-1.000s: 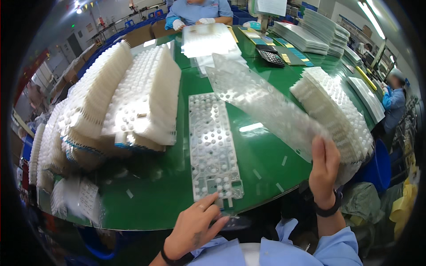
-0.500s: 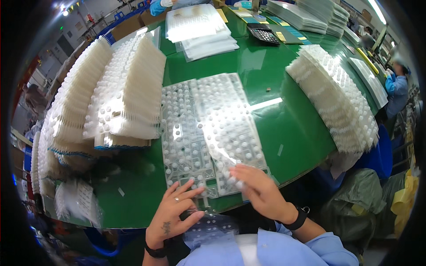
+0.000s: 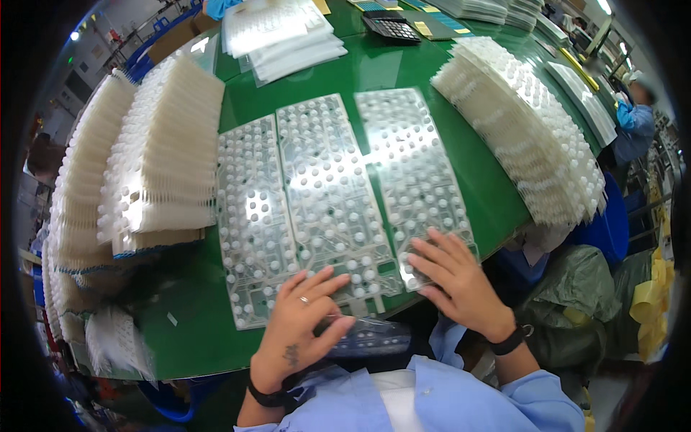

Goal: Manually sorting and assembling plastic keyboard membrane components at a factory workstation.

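Three clear plastic sheets dotted with white round domes lie side by side before me: the left sheet (image 3: 253, 209), the middle sheet (image 3: 327, 173) and the right sheet (image 3: 421, 173). Fingers spread, my left hand (image 3: 306, 317) rests over the near ends of the left and middle sheets. My right hand (image 3: 461, 284) lies with its fingers apart on the near end of the right sheet. A strip of green table shows between the middle and right sheets. By my lap, below the table edge, is a see-through film piece (image 3: 374, 340) with pale dots.
Tall stacks of similar domed sheets stand at the left (image 3: 176, 144) and right (image 3: 515, 129) of the green table (image 3: 191, 317). Farther off lie a pile of clear bags (image 3: 288, 50) and a black calculator (image 3: 392, 27). A person (image 3: 635, 119) in blue works at far right.
The right sheet, which lay over the middle one, has moved right with my right hand and now lies apart from it. My left hand remains near the front edge. The view has shifted.
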